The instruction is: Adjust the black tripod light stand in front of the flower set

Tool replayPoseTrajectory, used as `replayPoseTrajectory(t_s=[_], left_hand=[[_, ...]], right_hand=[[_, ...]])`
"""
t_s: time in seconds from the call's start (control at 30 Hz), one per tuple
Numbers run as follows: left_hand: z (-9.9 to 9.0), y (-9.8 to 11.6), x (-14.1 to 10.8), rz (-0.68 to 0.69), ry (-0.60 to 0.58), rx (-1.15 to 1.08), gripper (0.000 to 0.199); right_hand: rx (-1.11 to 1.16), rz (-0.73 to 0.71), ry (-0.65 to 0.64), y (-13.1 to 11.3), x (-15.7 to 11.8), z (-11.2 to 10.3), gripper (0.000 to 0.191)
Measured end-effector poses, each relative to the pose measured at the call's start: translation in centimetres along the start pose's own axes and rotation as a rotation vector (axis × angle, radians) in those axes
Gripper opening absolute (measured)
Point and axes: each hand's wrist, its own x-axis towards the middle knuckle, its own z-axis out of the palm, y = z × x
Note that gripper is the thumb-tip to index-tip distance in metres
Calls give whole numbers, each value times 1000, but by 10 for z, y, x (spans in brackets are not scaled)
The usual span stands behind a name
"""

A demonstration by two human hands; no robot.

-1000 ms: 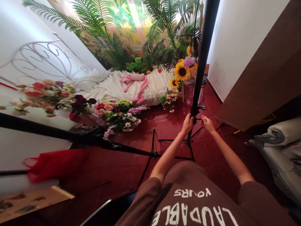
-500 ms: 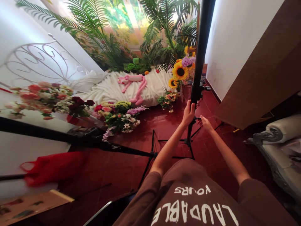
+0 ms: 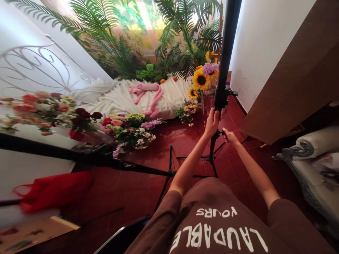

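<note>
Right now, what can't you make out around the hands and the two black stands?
In the head view:
Top of the upright stand: cut off by the upper edge.
One end of the slanting stand: cut off by the left edge.
Palm of the left hand: hidden by its back.
Whether the right hand grips or only touches the small knob: too small to tell.

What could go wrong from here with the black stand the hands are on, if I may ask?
If the right hand loosens the lower knob, the upper pole might slide down onto the left hand gripping below the collar. The black stand could tip into the sunflowers beyond it. The second stand's legs spread across the floor could be tripped over.
</note>
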Motion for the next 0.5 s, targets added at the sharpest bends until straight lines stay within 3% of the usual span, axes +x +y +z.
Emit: replayPoseTrajectory(t_s=[0.13, 0.2, 0.37, 0.5], left_hand=[[1, 2, -2, -12, -12, -33, 48], [1, 2, -3, -4, -20, -38, 48], [-4, 2, -3, 36, -49, 42, 46], [-26, 12, -7, 72, -107, 247, 39]], right_hand=[[280, 270, -247, -11, 2, -5, 45], [497, 322, -343, -14, -1, -7, 40], [893, 267, -251, -16, -12, 0, 31], [1181, 336, -31, -14, -22, 21, 31]])
